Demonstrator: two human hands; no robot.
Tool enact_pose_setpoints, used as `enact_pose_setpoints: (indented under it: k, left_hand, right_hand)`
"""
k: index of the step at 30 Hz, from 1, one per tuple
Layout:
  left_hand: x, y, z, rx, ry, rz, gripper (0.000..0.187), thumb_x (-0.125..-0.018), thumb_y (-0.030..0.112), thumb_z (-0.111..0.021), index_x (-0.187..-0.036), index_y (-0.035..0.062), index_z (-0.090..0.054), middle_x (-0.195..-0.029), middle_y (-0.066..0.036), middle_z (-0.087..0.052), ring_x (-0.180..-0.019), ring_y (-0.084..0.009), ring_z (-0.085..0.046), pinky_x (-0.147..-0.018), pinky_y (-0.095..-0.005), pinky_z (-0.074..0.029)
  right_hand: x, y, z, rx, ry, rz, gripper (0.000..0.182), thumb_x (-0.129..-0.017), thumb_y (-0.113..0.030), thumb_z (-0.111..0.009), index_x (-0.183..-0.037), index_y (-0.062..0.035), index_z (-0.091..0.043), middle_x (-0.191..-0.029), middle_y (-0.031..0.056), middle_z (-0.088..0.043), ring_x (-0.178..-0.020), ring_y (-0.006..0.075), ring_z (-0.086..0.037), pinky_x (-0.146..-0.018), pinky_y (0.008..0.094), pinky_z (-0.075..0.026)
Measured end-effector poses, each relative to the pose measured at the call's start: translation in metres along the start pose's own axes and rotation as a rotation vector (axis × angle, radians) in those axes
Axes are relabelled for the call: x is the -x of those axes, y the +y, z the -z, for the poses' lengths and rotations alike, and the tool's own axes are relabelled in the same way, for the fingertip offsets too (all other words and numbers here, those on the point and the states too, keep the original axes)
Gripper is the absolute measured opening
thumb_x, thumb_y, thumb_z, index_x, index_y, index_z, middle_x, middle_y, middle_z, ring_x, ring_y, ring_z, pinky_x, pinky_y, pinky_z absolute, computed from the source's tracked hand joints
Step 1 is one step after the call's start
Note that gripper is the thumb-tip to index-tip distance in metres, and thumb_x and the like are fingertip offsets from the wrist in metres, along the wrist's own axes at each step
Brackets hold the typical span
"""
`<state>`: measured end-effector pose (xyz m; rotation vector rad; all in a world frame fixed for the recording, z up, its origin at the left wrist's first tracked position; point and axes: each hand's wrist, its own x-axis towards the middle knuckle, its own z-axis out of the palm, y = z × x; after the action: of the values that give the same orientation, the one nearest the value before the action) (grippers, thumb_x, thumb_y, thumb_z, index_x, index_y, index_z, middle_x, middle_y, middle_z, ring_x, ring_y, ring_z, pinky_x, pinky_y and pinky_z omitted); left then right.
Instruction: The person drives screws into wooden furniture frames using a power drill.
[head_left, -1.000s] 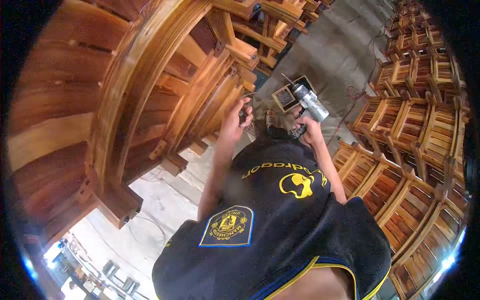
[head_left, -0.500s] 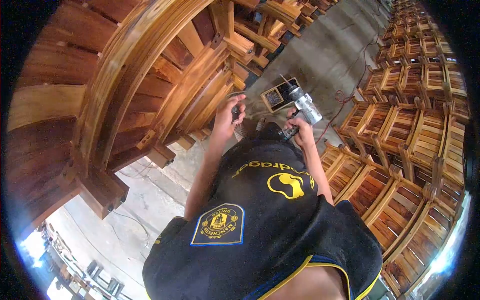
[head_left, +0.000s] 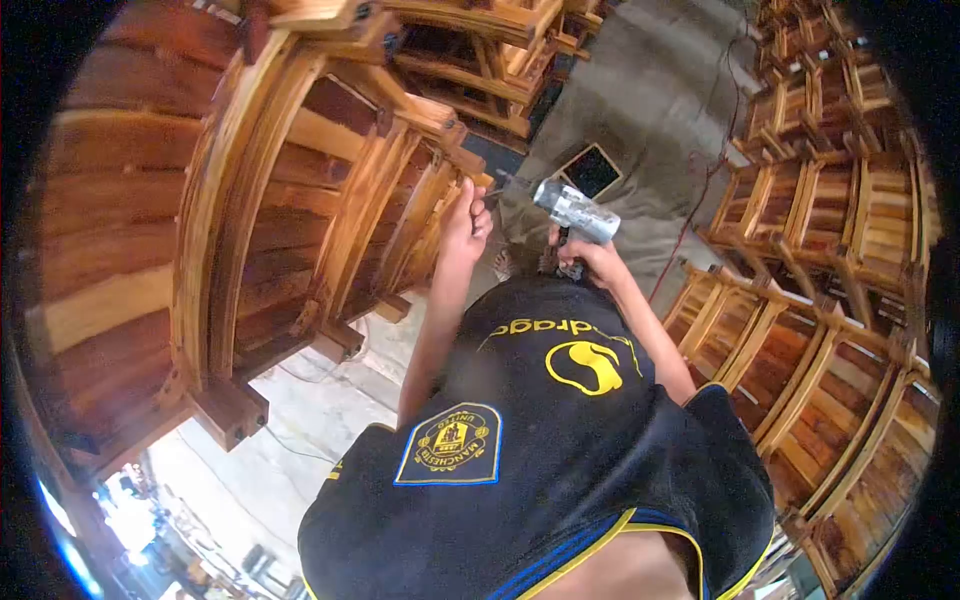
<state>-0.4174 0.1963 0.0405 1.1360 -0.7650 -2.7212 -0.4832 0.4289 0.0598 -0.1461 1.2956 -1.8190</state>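
Note:
My right hand [head_left: 592, 258] grips the handle of a silver-and-black power drill [head_left: 580, 212]. The drill's bit end points left toward my left hand [head_left: 466, 228], with a small space between them. My left hand is raised beside a wooden furniture frame [head_left: 345, 215], its fingers curled together near the ends of the wooden pieces. Something thin may be between those fingertips, but it is too small to name.
A small dark box with a light wooden rim [head_left: 611, 190] lies on the concrete floor [head_left: 660, 90] beyond the drill. Stacked slatted wooden furniture [head_left: 790, 360] lines the right side. A red cord [head_left: 690, 222] runs along the floor there.
My right hand has brought the drill left and turned its bit toward my left hand. The left hand's fingers have closed up nearer the wooden frame. The view has shifted slightly.

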Motion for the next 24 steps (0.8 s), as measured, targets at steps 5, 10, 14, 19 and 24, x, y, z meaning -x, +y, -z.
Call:
enact_pose_setpoints:
  k: [5,10,14,19,24]
  left_hand:
    - [-0.004,-0.02,-0.068,-0.16,0.005,-0.083,0.036,-0.092,0.041,-0.058,-0.084,0.0063,-0.056,-0.056,0.005,-0.037,-0.043,-0.0058,-0.033,-0.036,-0.0205,-0.024]
    - [0.011,0.006,-0.061,-0.27,-0.004,-0.073,0.034,-0.094,0.039,-0.056,-0.086,0.006,-0.056,-0.054,0.005,-0.033,-0.042,-0.0067,-0.031,-0.037,-0.0217,-0.024]
    - [0.006,0.012,-0.082,-0.39,-0.021,-0.056,0.033,-0.094,0.037,-0.056,-0.086,0.0053,-0.056,-0.054,0.004,-0.034,-0.042,-0.0073,-0.031,-0.037,-0.0214,-0.024]
    - [-0.007,0.024,-0.081,-0.309,-0.038,0.097,0.032,-0.095,0.037,-0.055,-0.091,0.0053,-0.054,-0.055,0.004,-0.035,-0.043,-0.0079,-0.033,-0.037,-0.0208,-0.025]
    - [0.0,0.028,-0.093,-0.437,-0.047,0.004,0.033,-0.095,0.039,-0.054,-0.092,0.0058,-0.054,-0.056,0.003,-0.035,-0.044,-0.0086,-0.034,-0.037,-0.0211,-0.025]
  right_hand:
    - [0.011,-0.008,0.029,-0.056,-0.057,0.024,0.041,-0.069,0.006,-0.058,-0.109,-0.0014,-0.056,-0.086,0.0035,-0.059,-0.061,0.0088,-0.051,-0.053,0.0228,-0.043]
    - [0.007,0.006,0.01,-0.09,-0.058,0.046,0.046,-0.068,0.007,-0.055,-0.113,-0.001,-0.055,-0.086,0.0037,-0.059,-0.06,0.0081,-0.05,-0.051,0.0225,-0.043]
    - [0.002,0.001,0.022,-0.111,-0.075,0.065,0.047,-0.068,0.006,-0.056,-0.114,-0.0007,-0.055,-0.085,0.0042,-0.058,-0.058,0.0085,-0.049,-0.051,0.0224,-0.043]
    - [-0.005,-0.002,0.019,-0.246,-0.094,0.036,0.049,-0.067,0.005,-0.057,-0.115,-0.0008,-0.053,-0.084,0.0045,-0.058,-0.057,0.0084,-0.048,-0.051,0.0221,-0.042]
    - [-0.005,-0.01,0.011,-0.264,-0.064,0.029,0.036,-0.066,-0.001,-0.057,-0.102,-0.0052,-0.059,-0.08,0.0,-0.059,-0.058,0.0071,-0.049,-0.05,0.0219,-0.04]
